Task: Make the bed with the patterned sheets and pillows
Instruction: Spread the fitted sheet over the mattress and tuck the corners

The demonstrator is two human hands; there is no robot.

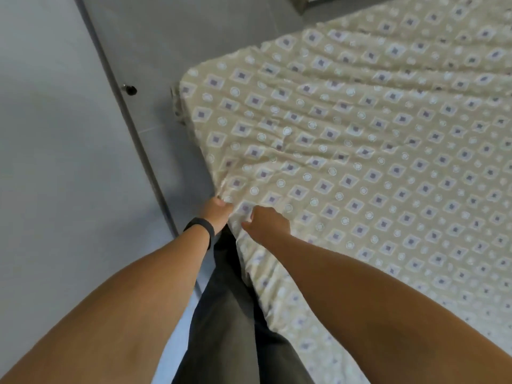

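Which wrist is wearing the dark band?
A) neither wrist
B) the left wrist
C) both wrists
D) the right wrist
B: the dark band sits just behind the left hand, which grips the edge of the patterned sheet; the arm behind the right hand is bare.

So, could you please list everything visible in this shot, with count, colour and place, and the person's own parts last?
patterned sheet: one, beige with purple squares and white rings, spread wrinkled over the bed, right and centre.
floor: one, grey, left of the bed.
wall: one, pale grey, far left.
doorstop: one, dark, on the floor near the wall.
trousers: one pair, dark grey, bottom centre.
wristband: one, black, on the left wrist.
left hand: one, grips the sheet's edge.
right hand: one, pinches the sheet beside it.
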